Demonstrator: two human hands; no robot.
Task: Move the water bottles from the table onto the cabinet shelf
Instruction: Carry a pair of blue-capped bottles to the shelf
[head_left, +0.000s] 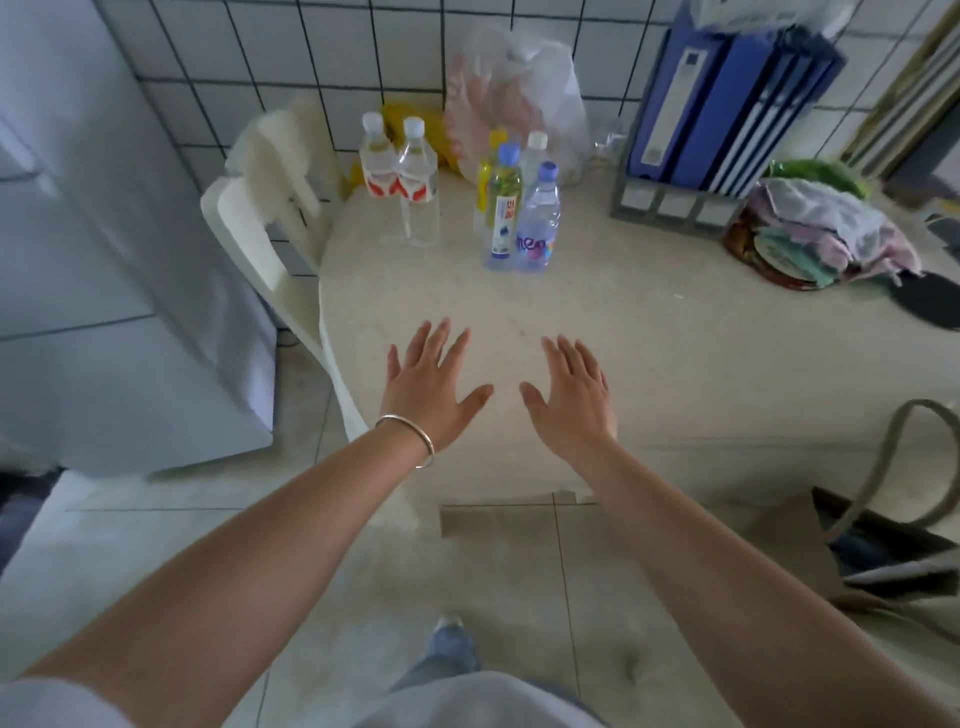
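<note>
"While both hands were flat and empty over the bench (649, 332), where were the bottles?"

"They stood at the far side, past the fingertips, well apart from the hands. The left hand (428, 387) and the right hand (574, 397) lay side by side with fingers spread, holding nothing."

"How many bottles did you count?"

"Six, I think. Two clear bottles with red labels (415, 182) stood to the left. Four more made a bunch (519, 202) to the right: two with blue caps in front, a yellow one and a white-capped one behind."

"Were they standing or lying?"

"All stood straight up, caps on top."

"Which hand was nearer?"

"The left hand was more in line with the red-label pair. The bunch sat about between both hands. Neither hand looked much closer."

"And the cabinet shelf?"

"I could not see it clearly."
</note>
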